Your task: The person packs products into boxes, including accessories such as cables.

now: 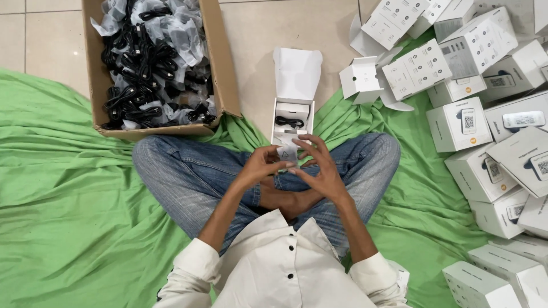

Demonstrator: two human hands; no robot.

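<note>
At frame centre, the left hand [260, 165] and right hand [319, 165] pinch a small clear bag [287, 153], its contents unreadable, just below the open white box [292, 117]. Closed boxes [456, 122] run off the right edge.

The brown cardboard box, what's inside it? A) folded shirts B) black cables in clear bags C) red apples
B: the brown cardboard box on the floor is heaped with black cables in clear bags, lying beyond the person's knee.
</note>
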